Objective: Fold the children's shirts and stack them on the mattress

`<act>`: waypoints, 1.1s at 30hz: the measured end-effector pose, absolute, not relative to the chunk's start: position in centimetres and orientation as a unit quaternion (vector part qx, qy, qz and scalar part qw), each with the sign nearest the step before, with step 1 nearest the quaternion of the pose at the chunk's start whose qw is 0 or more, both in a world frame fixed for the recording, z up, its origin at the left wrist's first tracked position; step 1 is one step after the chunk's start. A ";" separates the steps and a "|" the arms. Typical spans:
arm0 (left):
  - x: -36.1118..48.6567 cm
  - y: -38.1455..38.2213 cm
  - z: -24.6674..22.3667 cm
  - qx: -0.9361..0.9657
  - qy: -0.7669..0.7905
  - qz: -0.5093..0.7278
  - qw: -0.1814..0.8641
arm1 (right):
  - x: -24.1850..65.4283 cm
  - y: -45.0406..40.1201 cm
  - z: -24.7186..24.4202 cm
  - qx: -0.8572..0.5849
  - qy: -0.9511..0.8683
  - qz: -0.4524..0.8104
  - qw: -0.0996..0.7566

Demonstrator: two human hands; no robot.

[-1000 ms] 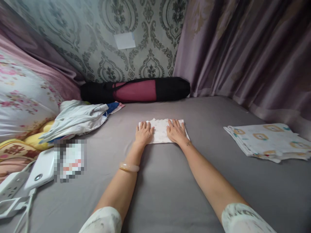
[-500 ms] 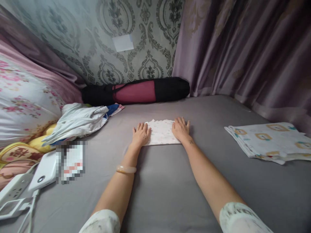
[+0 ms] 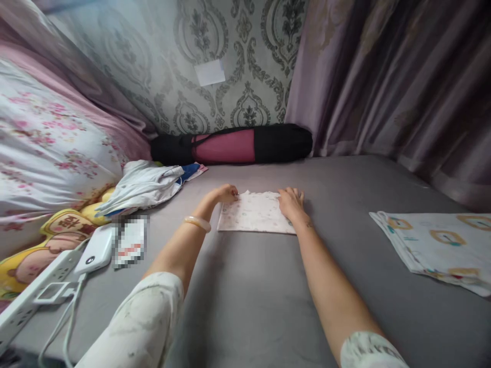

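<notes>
A folded white cloth with a faint print (image 3: 255, 213) lies flat on the grey sheet (image 3: 245, 286), its far edge ruffled. At its far left corner, my left hand (image 3: 227, 193) has its fingers closed in a pinch on the cloth's edge. My right hand (image 3: 291, 203) rests on the right side of the cloth, fingers spread and slightly bent. A pale bangle circles my left wrist.
Folded cloth with orange shapes (image 3: 448, 245) lies at right. Rumpled clothes (image 3: 148, 186), a white power bank (image 3: 95, 248) and a power strip (image 3: 38, 286) are at left. A black and red roll bag (image 3: 230, 145) lies along the wall.
My left hand has gone from lying flat on the cloth's left side to pinching its far left corner. My right hand stays on the right side. The view has shifted a little.
</notes>
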State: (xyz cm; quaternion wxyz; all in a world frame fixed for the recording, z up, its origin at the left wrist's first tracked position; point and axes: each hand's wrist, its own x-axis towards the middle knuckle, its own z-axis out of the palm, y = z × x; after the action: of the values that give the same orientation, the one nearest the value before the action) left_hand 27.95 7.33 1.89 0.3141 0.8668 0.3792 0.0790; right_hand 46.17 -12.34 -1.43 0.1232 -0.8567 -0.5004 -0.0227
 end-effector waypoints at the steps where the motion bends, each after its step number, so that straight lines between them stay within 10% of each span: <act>1: 28.1 7.5 2.2 0.874 0.379 0.035 0.301 | 46.2 -12.3 -1.3 -0.855 -0.503 -0.022 0.123; 10: 28.8 7.2 3.2 0.905 0.350 -0.136 0.201 | 46.4 -13.0 1.5 -0.852 -0.504 0.026 0.140; 24: 21.1 4.7 11.6 0.856 0.193 -0.075 0.474 | 47.8 -17.9 9.2 -0.678 -0.608 0.203 0.360; 33: 21.8 3.7 12.9 0.897 0.184 0.163 0.367 | 47.6 -17.4 9.6 -0.688 -0.569 0.041 0.449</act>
State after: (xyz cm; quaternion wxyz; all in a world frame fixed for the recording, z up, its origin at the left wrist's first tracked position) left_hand 21.79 3.72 12.87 0.3673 0.8972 0.1836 0.1626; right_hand 47.55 -17.38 9.56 0.4492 -0.6877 -0.5689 0.0406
